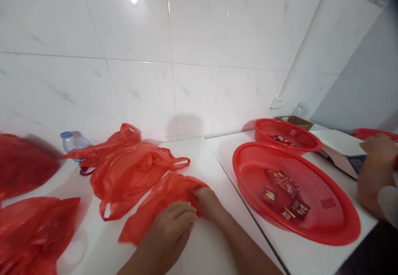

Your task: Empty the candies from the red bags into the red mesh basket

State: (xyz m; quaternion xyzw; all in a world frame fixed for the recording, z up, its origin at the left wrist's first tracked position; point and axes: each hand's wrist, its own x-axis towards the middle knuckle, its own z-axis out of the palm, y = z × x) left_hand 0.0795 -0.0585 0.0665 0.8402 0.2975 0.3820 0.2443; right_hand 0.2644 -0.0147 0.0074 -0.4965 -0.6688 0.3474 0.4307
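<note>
My left hand lies over the near edge of a thin red plastic bag, its fingers curled and close together on the plastic. Beside it, my right hand reaches into the bag's right end; red film covers its fingers, so their pose is hidden. Just behind lies another crumpled red plastic bag with loop handles. To the right, a large red mesh basket holds several small packets with dark red wrappers.
More red bags lie at left, near a clear bottle with a blue cap. A second red basket, a cardboard box and a white scale stand at right. Another person's arm reaches in there. A tiled wall stands behind.
</note>
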